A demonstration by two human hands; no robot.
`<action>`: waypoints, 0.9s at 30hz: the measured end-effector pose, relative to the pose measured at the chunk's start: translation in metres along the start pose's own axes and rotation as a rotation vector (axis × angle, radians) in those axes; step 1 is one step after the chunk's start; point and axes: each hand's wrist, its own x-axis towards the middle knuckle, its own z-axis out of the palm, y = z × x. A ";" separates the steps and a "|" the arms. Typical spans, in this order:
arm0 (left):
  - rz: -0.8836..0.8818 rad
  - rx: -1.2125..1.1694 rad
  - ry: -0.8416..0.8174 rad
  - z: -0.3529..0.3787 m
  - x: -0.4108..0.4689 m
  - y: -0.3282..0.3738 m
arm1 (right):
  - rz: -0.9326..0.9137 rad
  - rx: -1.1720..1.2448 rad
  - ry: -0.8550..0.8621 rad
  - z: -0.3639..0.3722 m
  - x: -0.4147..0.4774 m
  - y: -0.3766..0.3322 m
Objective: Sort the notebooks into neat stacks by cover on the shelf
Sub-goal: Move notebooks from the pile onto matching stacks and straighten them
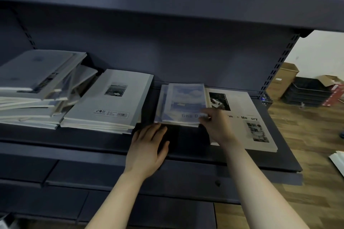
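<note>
Your right hand (216,122) pinches the near corner of the blue notebooks (184,102); your left hand (149,145) lies flat, released, on the shelf (93,147) just before them. They look neatly stacked — the jumbled pile (33,89) well left of your left hand is left to sort.

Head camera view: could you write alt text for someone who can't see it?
A person's right hand rests its fingers on the near corner of a small stack of blue sky-cover notebooks on a dark shelf, the left hand flat in front. A white photo-cover notebook lies right of it; a neat grey stack and a messy pile lie left.
</note>
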 end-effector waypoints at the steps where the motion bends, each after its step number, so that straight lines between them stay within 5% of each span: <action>1: 0.000 0.002 0.006 0.001 0.000 0.000 | -0.013 -0.037 0.002 0.001 0.000 0.001; 14: 0.018 0.010 0.060 0.004 -0.003 -0.003 | -0.099 -0.234 0.005 0.020 -0.007 -0.013; 27: 0.036 -0.001 0.020 0.002 -0.005 -0.006 | 0.016 -0.326 0.034 0.023 -0.007 -0.027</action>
